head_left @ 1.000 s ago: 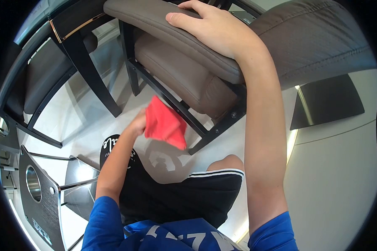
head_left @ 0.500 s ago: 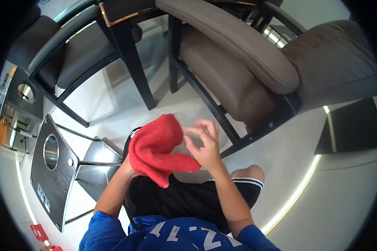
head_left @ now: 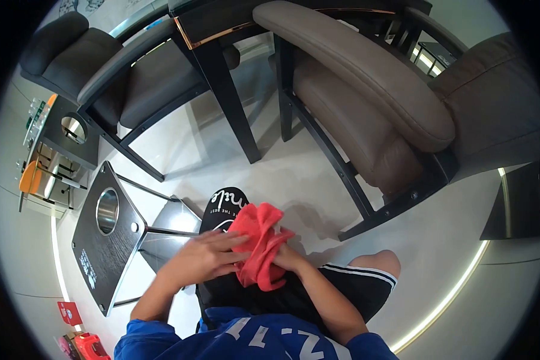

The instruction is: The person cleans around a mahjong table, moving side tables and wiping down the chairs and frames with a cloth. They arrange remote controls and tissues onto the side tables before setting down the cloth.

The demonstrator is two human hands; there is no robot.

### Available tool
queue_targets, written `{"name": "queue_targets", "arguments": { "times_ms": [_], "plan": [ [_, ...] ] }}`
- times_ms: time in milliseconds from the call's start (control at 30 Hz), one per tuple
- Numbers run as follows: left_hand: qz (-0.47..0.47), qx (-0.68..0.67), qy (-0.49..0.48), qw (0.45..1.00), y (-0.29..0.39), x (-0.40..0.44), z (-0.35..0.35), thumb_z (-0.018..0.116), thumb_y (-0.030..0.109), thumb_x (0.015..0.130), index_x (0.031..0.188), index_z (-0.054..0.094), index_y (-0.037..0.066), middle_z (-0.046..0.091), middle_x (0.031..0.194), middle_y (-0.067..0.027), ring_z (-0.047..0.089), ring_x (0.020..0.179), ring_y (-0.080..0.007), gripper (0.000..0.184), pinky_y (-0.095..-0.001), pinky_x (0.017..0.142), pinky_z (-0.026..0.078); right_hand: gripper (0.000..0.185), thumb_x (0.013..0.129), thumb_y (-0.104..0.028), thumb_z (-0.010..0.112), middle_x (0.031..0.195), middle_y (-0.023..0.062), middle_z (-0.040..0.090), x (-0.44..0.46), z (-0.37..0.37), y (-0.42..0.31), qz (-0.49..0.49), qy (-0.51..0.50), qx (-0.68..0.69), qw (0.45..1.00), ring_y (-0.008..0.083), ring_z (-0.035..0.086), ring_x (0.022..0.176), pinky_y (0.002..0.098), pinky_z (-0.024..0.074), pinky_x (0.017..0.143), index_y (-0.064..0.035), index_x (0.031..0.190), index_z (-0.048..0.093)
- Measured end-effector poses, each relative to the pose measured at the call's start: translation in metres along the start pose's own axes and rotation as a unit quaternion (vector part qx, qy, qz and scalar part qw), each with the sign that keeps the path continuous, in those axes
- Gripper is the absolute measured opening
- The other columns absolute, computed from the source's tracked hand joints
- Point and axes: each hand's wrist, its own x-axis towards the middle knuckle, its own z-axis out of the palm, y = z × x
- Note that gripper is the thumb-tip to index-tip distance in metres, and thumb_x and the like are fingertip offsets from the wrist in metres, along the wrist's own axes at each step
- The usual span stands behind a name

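A crumpled red cloth [head_left: 259, 255] is bunched up above my lap, in front of my black shorts. My right hand [head_left: 289, 258] grips it from the right side, its fingertips hidden behind the folds. On the cloth's left side is my left hand [head_left: 207, 258], fingers stretched out and slightly apart, the tips at the edge of the fabric. Below the cloth I see my knee in the black shorts [head_left: 225, 204] with white lettering.
Left stands a small black table [head_left: 117, 264] with a round metal-lined opening. Brown armchairs [head_left: 348, 114] and a dark dining table [head_left: 222, 90] are ahead. A grey chair [head_left: 156, 72] stands at the upper left. Red items [head_left: 90, 347] lie at the lower left.
The cloth has passed from my left hand to my right and is bunched smaller and lower. My left hand has come round to its left side. The view has shifted left.
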Motion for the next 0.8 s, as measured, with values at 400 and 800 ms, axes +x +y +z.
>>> {"name": "queue_targets", "arguments": {
  "times_ms": [400,800],
  "plan": [
    [-0.309,0.13,0.107,0.936,-0.134,-0.134,-0.095,0.061,0.021,0.084,0.085,0.068,0.003,0.066,0.102,-0.0146,0.059,0.099,-0.0318,0.019,-0.0378,0.094,0.043,0.053,0.087,-0.027,0.063,0.128,0.0134,0.047,0.02,-0.045,-0.041,0.066,-0.004,0.297,0.953,0.0248,0.051,0.115,0.0359,0.0416,0.098,-0.0062,0.132,0.043],
    [-0.297,0.126,0.148,0.935,-0.156,-0.136,-0.053,0.051,0.023,0.082,0.06,0.055,0.009,0.052,0.063,-0.0045,0.054,0.078,-0.0244,0.026,-0.0635,0.099,0.021,0.047,0.088,-0.025,0.061,0.125,0.013,0.049,0.059,-0.016,-0.085,-0.108,-0.089,-0.059,0.988,0.0225,0.052,0.111,0.0349,0.0436,0.095,-0.0055,0.128,0.045]
  ]
}}
